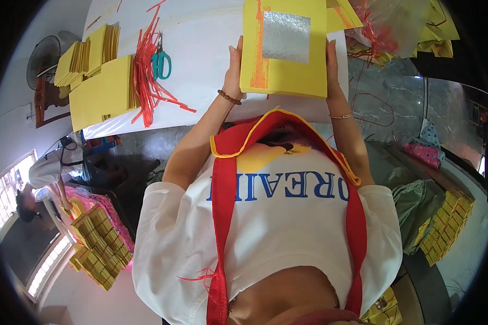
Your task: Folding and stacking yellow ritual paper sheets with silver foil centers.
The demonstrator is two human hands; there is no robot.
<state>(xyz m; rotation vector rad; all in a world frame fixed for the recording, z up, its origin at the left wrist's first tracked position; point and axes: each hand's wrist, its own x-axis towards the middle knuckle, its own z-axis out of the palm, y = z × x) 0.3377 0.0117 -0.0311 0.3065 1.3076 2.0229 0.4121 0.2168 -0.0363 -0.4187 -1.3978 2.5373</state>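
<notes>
A thick stack of yellow paper point(295, 78) is at the top of the view, over the white table. Its top sheet bears a silver foil square and an orange-red stripe along the left. My left hand point(234, 70), with a beaded bracelet at the wrist, presses against the stack's left side. Against the right side rests my right hand point(333, 67), a thin bangle on its wrist. Thumbs point upward along both edges, while the other fingers are mostly hidden by the paper. Another yellow sheet point(344, 16) shows just beyond the right hand.
Left on the white table point(200, 32) lie red plastic strips point(146, 76), teal-handled scissors point(161, 64) and several yellow paper stacks point(116, 84). A clear plastic bag point(390, 21) sits at the upper right. Another person point(57, 165) stands by bundled yellow stacks point(100, 238) at lower left.
</notes>
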